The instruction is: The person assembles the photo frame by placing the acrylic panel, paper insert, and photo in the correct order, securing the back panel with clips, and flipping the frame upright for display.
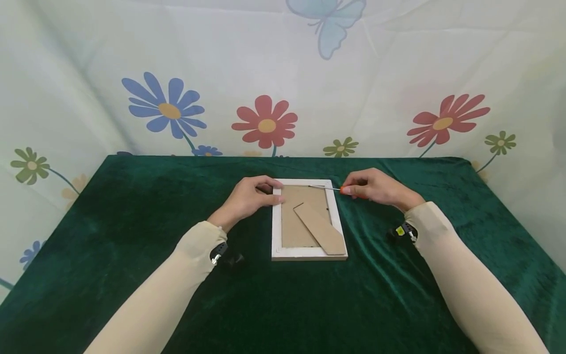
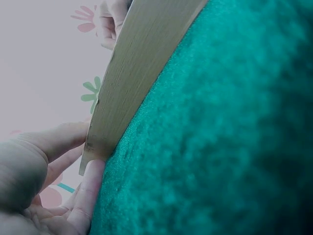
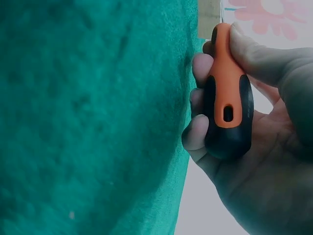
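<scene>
A picture frame (image 1: 277,236) lies face down on the green cloth, its white back border around a tan backing board (image 1: 292,236). A tan easel leg (image 1: 320,228) slants across the board to the lower right corner. My left hand (image 1: 247,199) grips the frame's upper left edge; in the left wrist view its fingers (image 2: 90,191) press the wooden side. My right hand (image 1: 373,186) holds a screwdriver with an orange and black handle (image 3: 229,93). The screwdriver's thin metal shaft (image 1: 325,187) reaches left over the frame, its tip at the board's top edge.
Dark green velvety cloth (image 1: 132,236) covers the table, with folds right of the frame. Behind and at both sides hangs a white curtain (image 1: 353,88) printed with flowers and a butterfly. A small dark tab (image 1: 328,209) shows at the board's right edge.
</scene>
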Demonstrator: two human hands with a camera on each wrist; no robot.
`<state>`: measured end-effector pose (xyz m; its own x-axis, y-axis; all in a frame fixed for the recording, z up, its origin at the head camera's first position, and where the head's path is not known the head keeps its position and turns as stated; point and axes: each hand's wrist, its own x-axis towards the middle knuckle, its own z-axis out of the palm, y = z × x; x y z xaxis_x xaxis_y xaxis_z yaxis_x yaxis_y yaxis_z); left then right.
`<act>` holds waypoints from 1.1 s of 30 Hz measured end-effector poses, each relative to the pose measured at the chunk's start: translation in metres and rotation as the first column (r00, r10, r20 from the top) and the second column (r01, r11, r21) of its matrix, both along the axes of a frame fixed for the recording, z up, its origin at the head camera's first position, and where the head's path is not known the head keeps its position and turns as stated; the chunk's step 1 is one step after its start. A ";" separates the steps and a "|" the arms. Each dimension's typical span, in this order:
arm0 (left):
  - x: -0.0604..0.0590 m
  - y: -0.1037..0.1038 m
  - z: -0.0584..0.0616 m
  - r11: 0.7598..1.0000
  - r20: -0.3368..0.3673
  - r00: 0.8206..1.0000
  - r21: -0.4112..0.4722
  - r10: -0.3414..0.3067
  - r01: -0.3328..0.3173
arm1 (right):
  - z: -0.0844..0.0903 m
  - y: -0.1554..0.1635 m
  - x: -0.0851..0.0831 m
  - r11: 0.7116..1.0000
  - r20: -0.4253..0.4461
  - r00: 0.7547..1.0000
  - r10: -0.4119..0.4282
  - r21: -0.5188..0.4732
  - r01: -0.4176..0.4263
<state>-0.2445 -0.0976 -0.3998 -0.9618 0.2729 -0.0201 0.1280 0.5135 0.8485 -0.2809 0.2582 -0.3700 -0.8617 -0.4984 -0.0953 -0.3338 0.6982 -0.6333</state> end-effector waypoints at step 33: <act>-0.001 0.000 -0.001 1.000 0.000 1.000 -0.004 0.001 -0.001 | 0.014 -0.012 0.000 0.991 -0.037 0.997 0.062 0.123 -0.058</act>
